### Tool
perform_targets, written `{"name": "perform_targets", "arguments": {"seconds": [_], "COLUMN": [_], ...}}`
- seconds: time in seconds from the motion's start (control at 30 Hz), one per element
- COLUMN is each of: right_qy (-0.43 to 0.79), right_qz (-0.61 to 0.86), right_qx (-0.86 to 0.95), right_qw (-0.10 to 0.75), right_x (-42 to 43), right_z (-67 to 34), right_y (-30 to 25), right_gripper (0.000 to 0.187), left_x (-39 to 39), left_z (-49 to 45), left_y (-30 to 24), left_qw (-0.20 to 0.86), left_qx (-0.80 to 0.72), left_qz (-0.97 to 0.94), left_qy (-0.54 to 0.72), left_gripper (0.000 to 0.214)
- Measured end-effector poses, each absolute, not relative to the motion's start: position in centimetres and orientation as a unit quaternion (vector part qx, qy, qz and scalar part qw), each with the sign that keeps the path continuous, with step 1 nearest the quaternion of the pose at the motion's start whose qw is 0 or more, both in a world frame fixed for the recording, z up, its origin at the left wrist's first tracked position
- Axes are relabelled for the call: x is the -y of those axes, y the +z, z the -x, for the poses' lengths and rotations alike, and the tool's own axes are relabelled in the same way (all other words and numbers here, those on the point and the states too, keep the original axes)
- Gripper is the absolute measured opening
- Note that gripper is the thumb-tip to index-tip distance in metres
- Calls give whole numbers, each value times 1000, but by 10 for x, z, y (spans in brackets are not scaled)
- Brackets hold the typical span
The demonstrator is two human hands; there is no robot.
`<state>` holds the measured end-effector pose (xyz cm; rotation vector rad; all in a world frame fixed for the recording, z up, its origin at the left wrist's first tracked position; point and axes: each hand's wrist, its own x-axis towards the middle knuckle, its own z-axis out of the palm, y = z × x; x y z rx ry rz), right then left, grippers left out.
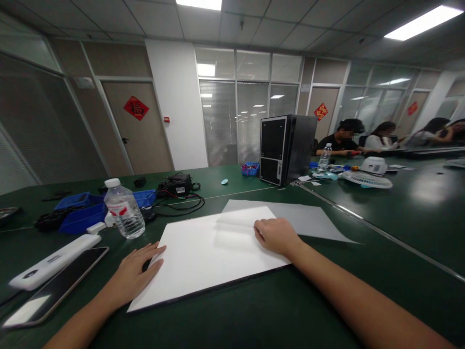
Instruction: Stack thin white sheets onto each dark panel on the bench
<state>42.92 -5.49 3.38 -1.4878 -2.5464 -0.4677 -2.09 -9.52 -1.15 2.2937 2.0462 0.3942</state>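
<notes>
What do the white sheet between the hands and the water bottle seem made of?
White sheet: probably paper, matte; it shows soft shading, no sharp glare. Water bottle: likely clear, glossy plastic; it is see-through and ribbed, with highlights.

Head view forward, down over hands (276, 235)

Ceiling lights (423, 23) shine overhead; a soft shadow greys the white sheet (203, 261) beside my right hand (276, 235); glare whitens part of the phone (60, 288); the edges stretch and bend; the people (337, 144) at far right seem slightly blurred.
</notes>
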Motion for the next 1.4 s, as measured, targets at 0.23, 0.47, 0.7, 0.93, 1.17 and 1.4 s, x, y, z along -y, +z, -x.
{"name": "perform_targets", "arguments": {"seconds": [0.23, 0.47, 0.7, 0.93, 1.17, 1.4], "right_qy": [-128, -105, -77, -31, -14, -3], "right_qz": [316, 472, 568, 503, 454, 420], "right_qx": [938, 865, 807, 853, 878, 894], "right_qw": [64, 138, 143, 137, 149, 154], "right_x": [88, 48, 28, 46, 53, 55], "right_z": [-392, -442, -483, -447, -431, -435], "right_y": [31, 33, 28, 30, 25, 27], "right_gripper": [33, 41, 35, 37, 39, 40], "left_x": [95, 95, 96, 97, 99, 98], "left_z": [18, 20, 20, 22, 20, 21], "left_y": [-9, -11, -10, -11, -9, -9], "left_qw": [23, 24, 26, 28, 20, 11], "left_qx": [-662, -658, -655, -655, -651, -650], "left_qz": [-737, -739, -741, -740, -744, -744], "left_qy": [133, 140, 147, 150, 151, 157], "left_gripper": [67, 66, 68, 71, 68, 64]}}
